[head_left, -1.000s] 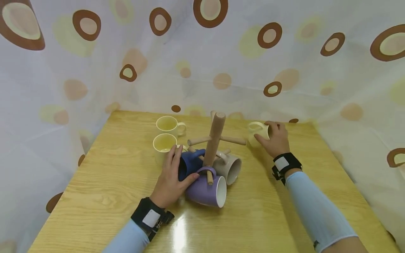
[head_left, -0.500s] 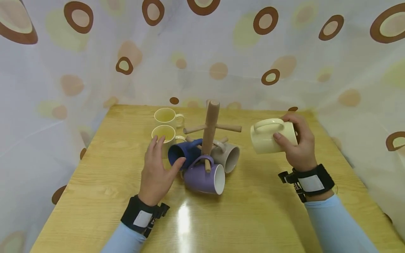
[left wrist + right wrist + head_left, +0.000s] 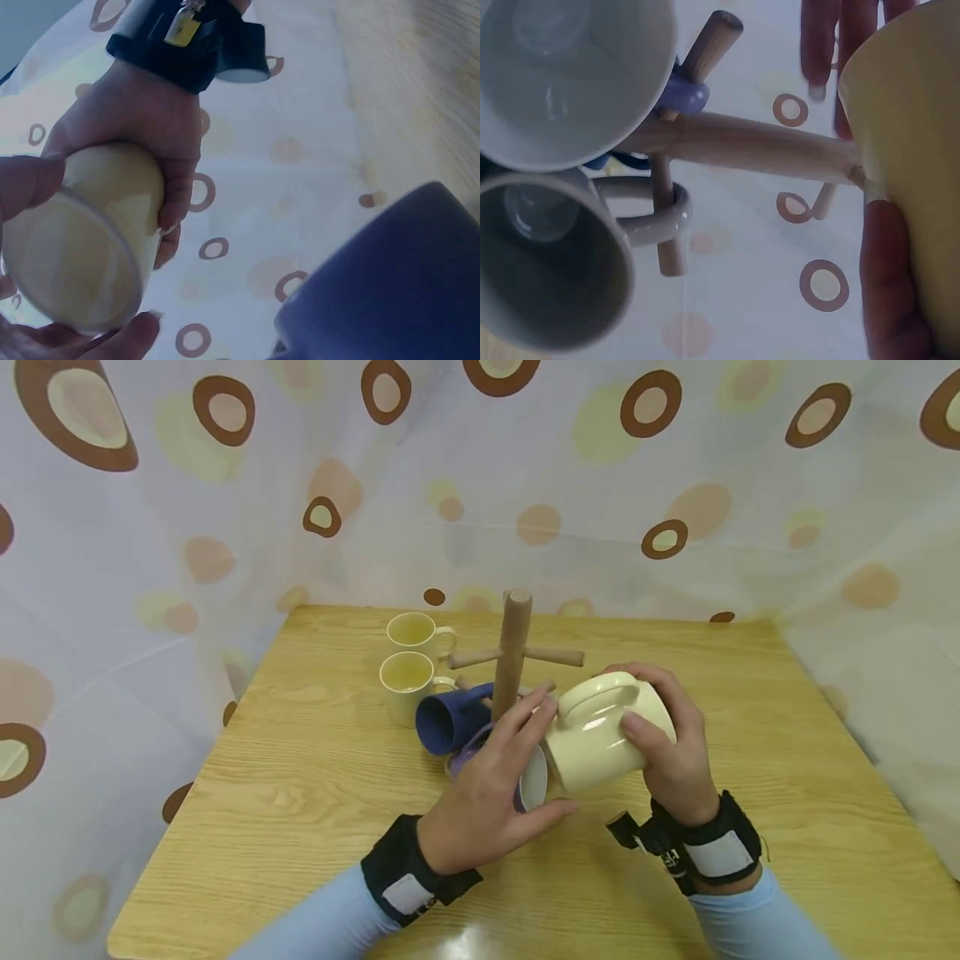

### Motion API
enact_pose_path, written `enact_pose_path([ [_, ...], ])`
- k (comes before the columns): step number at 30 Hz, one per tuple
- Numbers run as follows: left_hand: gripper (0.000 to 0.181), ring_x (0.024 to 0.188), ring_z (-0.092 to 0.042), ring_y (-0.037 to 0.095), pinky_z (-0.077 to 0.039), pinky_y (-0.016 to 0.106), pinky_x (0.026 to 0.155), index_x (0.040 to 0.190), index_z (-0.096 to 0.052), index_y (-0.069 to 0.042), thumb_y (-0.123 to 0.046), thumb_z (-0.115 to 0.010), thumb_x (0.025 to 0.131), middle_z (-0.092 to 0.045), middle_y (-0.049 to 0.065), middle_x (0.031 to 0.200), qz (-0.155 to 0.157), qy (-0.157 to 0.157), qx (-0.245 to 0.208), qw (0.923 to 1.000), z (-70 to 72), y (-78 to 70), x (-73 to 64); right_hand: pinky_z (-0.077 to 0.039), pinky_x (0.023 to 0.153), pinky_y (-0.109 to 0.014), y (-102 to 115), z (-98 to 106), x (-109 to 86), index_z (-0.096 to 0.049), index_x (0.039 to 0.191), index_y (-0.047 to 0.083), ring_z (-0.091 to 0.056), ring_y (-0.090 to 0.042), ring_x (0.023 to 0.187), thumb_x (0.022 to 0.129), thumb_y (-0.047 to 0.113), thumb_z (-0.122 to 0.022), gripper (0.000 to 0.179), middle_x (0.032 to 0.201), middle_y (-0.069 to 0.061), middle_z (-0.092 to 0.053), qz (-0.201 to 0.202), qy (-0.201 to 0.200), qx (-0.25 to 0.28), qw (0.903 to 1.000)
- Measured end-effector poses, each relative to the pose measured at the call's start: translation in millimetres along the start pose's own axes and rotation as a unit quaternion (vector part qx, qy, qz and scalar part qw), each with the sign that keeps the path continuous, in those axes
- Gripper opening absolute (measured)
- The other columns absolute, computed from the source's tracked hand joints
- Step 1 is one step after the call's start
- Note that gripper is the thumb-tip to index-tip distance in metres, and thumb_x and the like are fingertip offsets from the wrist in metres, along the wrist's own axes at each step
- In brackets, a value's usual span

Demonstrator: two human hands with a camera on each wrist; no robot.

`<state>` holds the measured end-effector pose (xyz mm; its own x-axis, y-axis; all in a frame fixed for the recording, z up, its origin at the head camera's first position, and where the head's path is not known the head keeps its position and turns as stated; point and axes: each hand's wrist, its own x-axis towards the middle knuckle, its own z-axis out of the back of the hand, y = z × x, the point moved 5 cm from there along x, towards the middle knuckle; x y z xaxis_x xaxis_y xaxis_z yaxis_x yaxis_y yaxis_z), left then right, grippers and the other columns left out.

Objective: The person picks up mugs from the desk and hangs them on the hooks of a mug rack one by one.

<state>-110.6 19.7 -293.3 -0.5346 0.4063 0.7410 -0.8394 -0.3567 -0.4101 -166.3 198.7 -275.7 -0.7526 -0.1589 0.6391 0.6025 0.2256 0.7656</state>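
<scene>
My right hand (image 3: 678, 760) grips a cream mug (image 3: 600, 739) round its body, thumb on the side by the handle. The mug is raised and tilted, its handle up and its mouth toward my left hand (image 3: 480, 802). That hand has its fingers extended, fingertips and thumb right at the mug's rim, as the left wrist view also shows. Beyond it stands a wooden mug tree (image 3: 513, 643). On its lower pegs hang a blue mug (image 3: 448, 722), a purple mug (image 3: 397, 292) partly hidden behind my left hand, and a grey mug (image 3: 604, 240).
Two more cream mugs (image 3: 405, 672) stand upright at the back left of the wooden table (image 3: 315, 793). Upper pegs (image 3: 555, 656) of the tree stick out sideways near the held mug. A patterned curtain (image 3: 480, 485) hangs close behind the table.
My right hand has lifted the cream mug from the table's back right and brought it nearer, to the left. My left hand has left the hanging mugs and moved right to its rim.
</scene>
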Motion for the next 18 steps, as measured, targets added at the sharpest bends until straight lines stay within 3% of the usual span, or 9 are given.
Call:
enact_pose_path([
  [3, 0.094, 0.129, -0.036, 0.024, -0.043, 0.037, 0.102, 0.147, -0.020, 0.001, -0.029, -0.076, 0.078, -0.035, 0.021, 0.142, 0.006, -0.013, 0.026, 0.9996, -7.7, 2.9, 7.2, -0.052, 0.058, -0.021, -6.8, 1.1, 6.5, -0.056, 0.122, -0.003, -0.058, -0.018, 0.076, 0.092, 0.009, -0.044, 0.034, 0.103, -0.007, -0.064, -0.050, -0.010, -0.025, 0.9984],
  [7, 0.098, 0.122, -0.043, 0.019, -0.047, 0.033, 0.097, 0.148, -0.021, -0.001, -0.036, -0.077, 0.076, -0.043, 0.018, 0.132, 0.032, -0.037, 0.058, 0.9971, -10.4, 9.2, 10.2, -0.052, 0.057, -0.023, -20.6, 3.7, 14.1, -0.056, 0.127, 0.001, -0.059, -0.019, 0.074, 0.100, 0.023, -0.037, 0.040, 0.100, -0.004, -0.065, -0.105, 0.000, -0.063, 0.9925],
  [14, 0.103, 0.111, -0.052, 0.017, -0.055, 0.030, 0.082, 0.149, -0.021, -0.006, -0.051, -0.074, 0.073, -0.051, 0.016, 0.123, 0.077, -0.034, 0.127, 0.9883, -9.2, 18.6, 4.9, -0.049, 0.050, -0.023, -40.7, 5.3, 20.2, -0.063, 0.117, 0.000, -0.058, -0.017, 0.061, 0.100, 0.025, -0.043, 0.037, 0.084, 0.002, -0.067, -0.134, -0.006, -0.112, 0.9846],
  [18, 0.107, 0.105, -0.056, 0.018, -0.057, 0.029, 0.074, 0.149, -0.018, -0.005, -0.053, -0.074, 0.072, -0.052, 0.015, 0.122, 0.086, -0.023, 0.154, 0.9841, -6.4, 23.1, 1.3, -0.050, 0.049, -0.024, -48.2, 2.3, 24.4, -0.065, 0.115, 0.001, -0.060, -0.019, 0.063, 0.099, 0.026, -0.045, 0.036, 0.088, 0.002, -0.069, -0.146, 0.009, -0.119, 0.9820],
])
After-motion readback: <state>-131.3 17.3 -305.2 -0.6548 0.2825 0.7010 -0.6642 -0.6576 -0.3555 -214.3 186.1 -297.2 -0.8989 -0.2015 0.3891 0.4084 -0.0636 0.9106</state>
